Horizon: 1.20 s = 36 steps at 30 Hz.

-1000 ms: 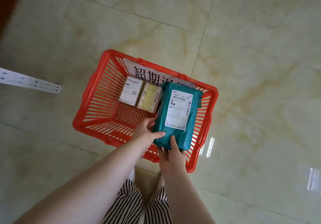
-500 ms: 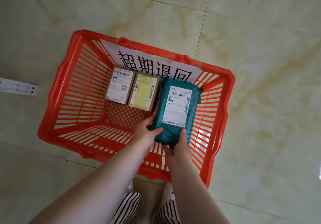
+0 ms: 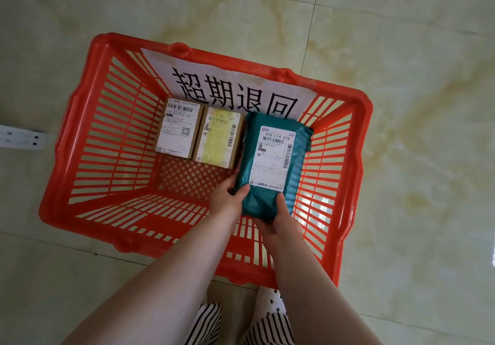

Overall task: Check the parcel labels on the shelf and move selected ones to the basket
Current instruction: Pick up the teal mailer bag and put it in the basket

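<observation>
A teal plastic-wrapped parcel [image 3: 273,165] with a white shipping label lies label-up at the right inside of the red slatted basket [image 3: 88,135]. My left hand [image 3: 227,200] grips its near left corner, thumb on top. My right hand [image 3: 278,218] holds its near end from below, thumb up on the wrap. Two small cardboard parcels rest at the basket's far end: one with a white label [image 3: 178,127] and one with a yellowish label [image 3: 219,137], side by side, the teal parcel beside them.
A white paper sign [image 3: 230,87] with large black characters hangs on the basket's far wall. The basket stands on a glossy pale tiled floor [image 3: 415,103]. A white perforated metal strip [image 3: 18,137] shows at the left edge. Striped trouser legs [image 3: 267,328] are at the bottom.
The view has closed in on the basket. Both hands have lowered the teal parcel deeper into the basket, beside the two cardboard parcels.
</observation>
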{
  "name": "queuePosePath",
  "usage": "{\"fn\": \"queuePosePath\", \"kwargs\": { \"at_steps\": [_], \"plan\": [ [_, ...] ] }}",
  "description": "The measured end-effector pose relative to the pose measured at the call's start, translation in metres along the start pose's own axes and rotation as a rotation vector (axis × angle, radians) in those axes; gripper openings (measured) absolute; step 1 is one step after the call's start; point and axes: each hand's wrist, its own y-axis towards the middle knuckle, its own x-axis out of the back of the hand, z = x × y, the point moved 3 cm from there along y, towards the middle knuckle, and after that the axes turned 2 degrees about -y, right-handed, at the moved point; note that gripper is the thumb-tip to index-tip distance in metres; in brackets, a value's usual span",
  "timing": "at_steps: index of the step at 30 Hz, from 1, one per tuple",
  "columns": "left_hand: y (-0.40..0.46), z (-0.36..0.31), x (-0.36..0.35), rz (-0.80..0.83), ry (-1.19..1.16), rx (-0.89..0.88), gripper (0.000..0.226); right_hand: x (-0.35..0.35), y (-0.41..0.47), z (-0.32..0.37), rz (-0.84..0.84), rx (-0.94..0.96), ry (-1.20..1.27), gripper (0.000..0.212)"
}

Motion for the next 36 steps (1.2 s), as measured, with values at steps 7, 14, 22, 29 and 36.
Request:
{"fn": "queuePosePath", "kwargs": {
  "at_steps": [7, 14, 22, 29, 36],
  "plan": [
    [0.004, 0.001, -0.003, -0.006, 0.001, 0.021, 0.046, 0.001, 0.01, 0.006, -0.018, 0.009, -0.061, 0.037],
    [0.005, 0.004, -0.007, 0.007, -0.115, 0.051, 0.046, 0.003, 0.013, 0.015, -0.016, 0.033, -0.179, 0.052],
    [0.013, 0.006, -0.01, -0.088, -0.109, 0.029, 0.046, -0.008, 0.016, 0.02, 0.027, 0.022, -0.114, 0.057],
    [0.016, 0.007, -0.011, -0.118, -0.095, 0.034, 0.044, -0.008, 0.019, 0.02, -0.009, 0.043, -0.142, 0.057],
    [0.014, 0.006, -0.011, -0.1, -0.072, 0.037, 0.047, -0.008, 0.019, 0.018, -0.01, 0.027, -0.133, 0.067]
  ]
}}
